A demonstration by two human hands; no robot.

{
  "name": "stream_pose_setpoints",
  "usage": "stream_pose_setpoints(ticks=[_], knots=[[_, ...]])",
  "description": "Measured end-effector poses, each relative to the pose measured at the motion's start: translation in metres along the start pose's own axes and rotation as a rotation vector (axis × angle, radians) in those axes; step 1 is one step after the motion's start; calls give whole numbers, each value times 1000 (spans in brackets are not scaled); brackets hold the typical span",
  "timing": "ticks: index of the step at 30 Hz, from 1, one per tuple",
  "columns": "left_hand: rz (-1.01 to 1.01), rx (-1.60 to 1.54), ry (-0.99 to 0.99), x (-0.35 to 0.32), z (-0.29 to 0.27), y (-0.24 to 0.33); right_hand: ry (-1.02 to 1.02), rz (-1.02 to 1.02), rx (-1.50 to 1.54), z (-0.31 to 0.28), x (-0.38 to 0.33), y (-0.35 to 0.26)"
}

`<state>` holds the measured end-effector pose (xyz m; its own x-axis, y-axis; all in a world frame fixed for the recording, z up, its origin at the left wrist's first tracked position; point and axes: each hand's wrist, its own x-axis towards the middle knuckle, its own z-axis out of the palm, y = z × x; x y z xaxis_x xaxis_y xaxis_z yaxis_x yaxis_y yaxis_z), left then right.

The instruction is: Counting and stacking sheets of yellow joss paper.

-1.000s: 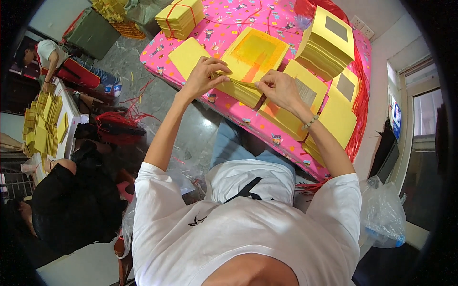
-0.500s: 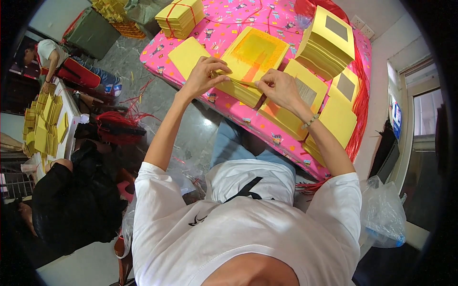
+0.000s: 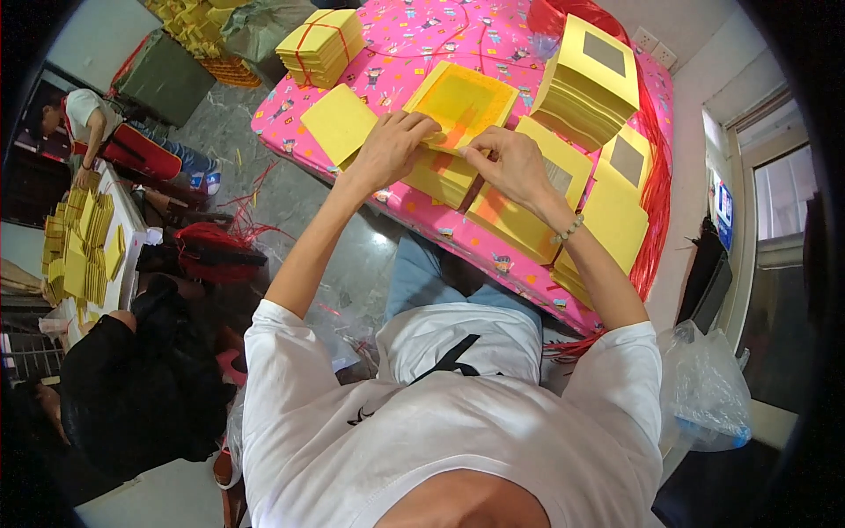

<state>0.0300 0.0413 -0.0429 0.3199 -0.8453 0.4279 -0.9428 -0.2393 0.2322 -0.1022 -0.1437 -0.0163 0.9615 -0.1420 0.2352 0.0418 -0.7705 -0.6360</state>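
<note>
The yellow paper stack [image 3: 458, 132] lay on the pink table [image 3: 414, 35], both the left hand [image 3: 392, 150] and right hand [image 3: 510, 163] pinching its top sheet, a red-tied bundle [image 3: 321, 44] behind, taller stacks [image 3: 590, 84] right.

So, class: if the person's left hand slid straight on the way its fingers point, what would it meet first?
The left hand points right across the yellow paper stack; it would likely meet the right hand first, though depth is unclear.
</note>
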Motion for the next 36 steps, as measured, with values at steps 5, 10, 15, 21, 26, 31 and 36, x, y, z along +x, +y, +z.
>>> stream_pose_setpoints(ticks=[5, 10, 15, 21, 26, 31, 36], knots=[[-59, -95, 162, 0, 4, 3, 289, -118, 65, -4, -5, 9], [-346, -989, 367, -7, 6, 18, 188, 139, 648, -9, -6, 11], [-321, -1277, 114, -14, -10, 45, 24, 11, 779, -4, -7, 12], [-379, -814, 256, -13, -11, 58, -128, 40, 915, -2, -20, -2], [-404, -436, 531, -6, -10, 64, -78, 82, 880, -7, -23, -9], [-471, -1315, 185, 1, -21, 69, -78, 117, 923, -11, -22, 0], [-537, -1328, 67, 7, -28, 74, -177, 225, 946, -25, -26, -7]])
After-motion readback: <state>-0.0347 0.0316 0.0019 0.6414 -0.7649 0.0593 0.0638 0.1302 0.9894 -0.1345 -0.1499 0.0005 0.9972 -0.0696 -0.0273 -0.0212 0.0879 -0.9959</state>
